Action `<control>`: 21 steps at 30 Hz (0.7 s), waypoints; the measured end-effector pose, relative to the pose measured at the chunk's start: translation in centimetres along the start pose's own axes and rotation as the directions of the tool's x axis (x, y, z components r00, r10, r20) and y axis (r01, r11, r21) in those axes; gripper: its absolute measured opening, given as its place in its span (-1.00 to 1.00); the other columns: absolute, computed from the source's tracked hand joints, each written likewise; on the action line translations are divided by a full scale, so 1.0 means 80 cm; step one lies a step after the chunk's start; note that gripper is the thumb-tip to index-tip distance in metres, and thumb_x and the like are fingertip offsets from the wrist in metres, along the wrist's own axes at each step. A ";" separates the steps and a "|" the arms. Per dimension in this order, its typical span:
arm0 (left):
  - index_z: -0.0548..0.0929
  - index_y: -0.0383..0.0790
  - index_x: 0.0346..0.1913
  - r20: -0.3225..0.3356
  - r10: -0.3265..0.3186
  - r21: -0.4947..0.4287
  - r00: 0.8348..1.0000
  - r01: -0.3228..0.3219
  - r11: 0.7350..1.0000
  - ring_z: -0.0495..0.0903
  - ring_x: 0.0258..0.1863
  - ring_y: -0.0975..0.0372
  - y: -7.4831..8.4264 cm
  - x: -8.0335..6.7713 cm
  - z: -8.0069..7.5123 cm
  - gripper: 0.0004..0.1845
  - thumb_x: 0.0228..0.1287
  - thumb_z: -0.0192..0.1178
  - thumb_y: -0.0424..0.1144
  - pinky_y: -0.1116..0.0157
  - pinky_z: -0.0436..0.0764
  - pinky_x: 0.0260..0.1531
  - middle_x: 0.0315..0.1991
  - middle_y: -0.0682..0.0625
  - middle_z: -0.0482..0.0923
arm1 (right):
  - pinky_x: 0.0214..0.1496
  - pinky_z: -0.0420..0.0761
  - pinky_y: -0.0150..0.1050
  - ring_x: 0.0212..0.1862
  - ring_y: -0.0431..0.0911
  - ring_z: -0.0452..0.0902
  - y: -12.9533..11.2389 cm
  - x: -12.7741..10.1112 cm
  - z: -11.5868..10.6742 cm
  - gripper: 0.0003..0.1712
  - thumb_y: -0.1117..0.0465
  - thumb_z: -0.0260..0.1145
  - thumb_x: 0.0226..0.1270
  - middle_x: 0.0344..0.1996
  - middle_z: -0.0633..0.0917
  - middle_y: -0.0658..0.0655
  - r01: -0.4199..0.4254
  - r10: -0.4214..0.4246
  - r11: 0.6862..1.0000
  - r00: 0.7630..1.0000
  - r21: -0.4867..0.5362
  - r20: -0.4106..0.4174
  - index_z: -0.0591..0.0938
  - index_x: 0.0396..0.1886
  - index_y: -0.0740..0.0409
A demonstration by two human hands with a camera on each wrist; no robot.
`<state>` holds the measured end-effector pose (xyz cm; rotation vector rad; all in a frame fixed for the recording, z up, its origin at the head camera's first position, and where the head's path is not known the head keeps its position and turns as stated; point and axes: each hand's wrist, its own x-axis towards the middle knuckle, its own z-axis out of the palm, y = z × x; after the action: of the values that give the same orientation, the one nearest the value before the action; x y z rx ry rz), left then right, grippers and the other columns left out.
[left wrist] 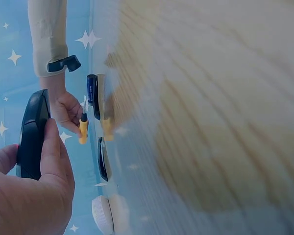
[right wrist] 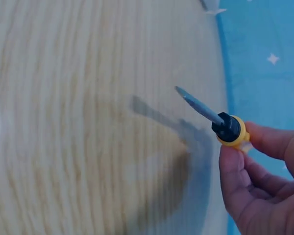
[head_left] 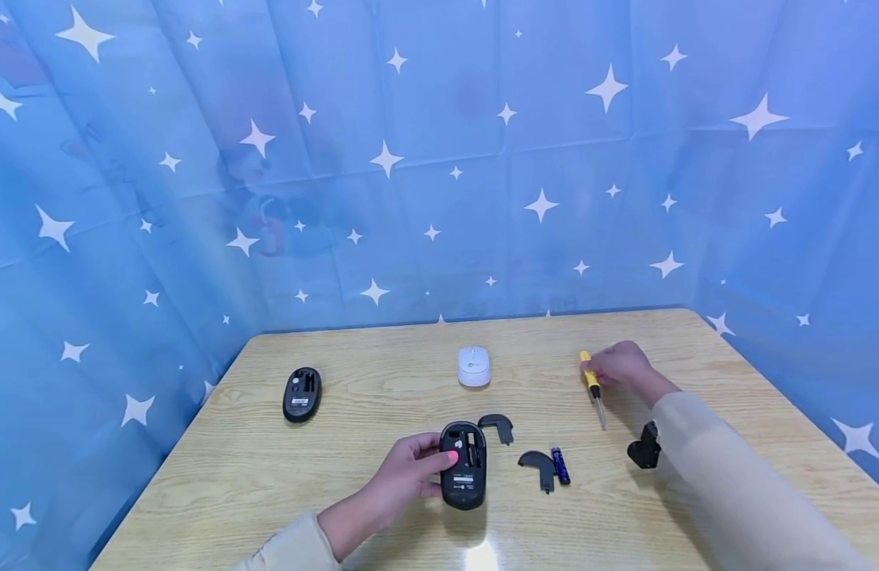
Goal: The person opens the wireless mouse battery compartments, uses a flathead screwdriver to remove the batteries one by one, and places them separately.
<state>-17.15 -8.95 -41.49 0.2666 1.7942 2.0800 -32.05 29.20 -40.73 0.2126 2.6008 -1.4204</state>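
Nearest the head camera, the left hand [head_left: 403, 474] clamps a black mouse [head_left: 463, 464] that lies belly-up at about 6 o'clock on the bench [head_left: 368, 396], fingers curled round its left flank and the thumb laid across the open battery bay; the left wrist view shows the same grip, thumb over the dark shell [left wrist: 33, 134]. I judge the mouse to be a light, hard plastic shell, smooth enough to slip, so the flanks are the place to hold it, clear of the open bay. Out toward 2 o'clock, the right hand [head_left: 621, 366] pinches the yellow handle of a small screwdriver [head_left: 593, 388], whose thin shaft points back toward the person; in the right wrist view the fingertips [right wrist: 235, 169] close round the yellow collar behind the black ferrule, blade [right wrist: 198, 105] just above the wood. It looks light and stiff, best held at the handle, as it is now. Two black covers [head_left: 498, 426] [head_left: 540, 468] and a blue battery [head_left: 560, 465] lie just right of the mouse; a white mouse [head_left: 474, 365] sits at 12 o'clock, another black one [head_left: 302, 393] at 10 o'clock.
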 end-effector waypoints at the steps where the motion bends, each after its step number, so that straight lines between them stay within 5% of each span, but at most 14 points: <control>1: 0.51 -0.53 0.10 -0.002 -0.001 -0.001 1.000 0.001 1.000 0.65 -0.16 0.08 0.000 0.000 0.000 -0.60 0.29 0.20 -0.34 0.12 0.70 -0.17 -0.15 -0.16 0.61 | -0.18 0.68 -0.20 -0.31 -0.12 0.59 -0.003 -0.002 0.000 -0.46 0.21 0.28 0.35 -0.18 0.63 0.28 -0.002 0.001 1.000 1.000 0.021 0.014 0.47 0.13 0.59; 8: 0.51 -0.53 0.11 -0.006 -0.007 0.002 1.000 0.007 1.000 0.65 -0.15 0.07 -0.002 0.002 0.000 -0.59 0.28 0.20 -0.34 0.11 0.70 -0.17 -0.14 -0.16 0.61 | 0.09 0.61 -0.14 0.02 0.02 0.54 -0.020 -0.017 -0.004 -0.30 0.19 0.20 0.44 0.18 0.42 0.49 0.020 -0.034 0.986 0.996 0.163 0.083 0.21 0.32 0.63; 15: 0.50 -0.52 0.13 -0.002 -0.009 0.007 1.000 0.009 1.000 0.65 -0.15 0.06 -0.002 0.002 0.001 -0.60 0.30 0.19 -0.34 0.12 0.70 -0.17 -0.14 -0.17 0.61 | 0.05 0.61 -0.29 -0.21 -0.23 0.60 -0.042 -0.030 -0.002 -0.31 0.19 0.20 0.45 0.08 0.47 0.33 0.045 -0.063 0.949 0.997 0.313 0.046 0.19 0.35 0.56; 21: 0.50 -0.51 0.14 -0.007 -0.015 0.026 1.000 0.015 1.000 0.65 -0.14 0.07 -0.001 0.002 0.001 -0.59 0.29 0.20 -0.34 0.12 0.70 -0.17 -0.13 -0.16 0.60 | 0.11 0.58 -0.25 -0.16 -0.22 0.60 -0.068 -0.056 0.005 -0.32 0.19 0.22 0.44 0.16 0.44 0.37 0.067 -0.078 0.912 0.997 0.404 0.011 0.21 0.35 0.50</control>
<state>-17.25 -8.79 -41.59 0.2532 1.8226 2.0512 -28.75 25.71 -35.52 0.1472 2.2854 -1.9630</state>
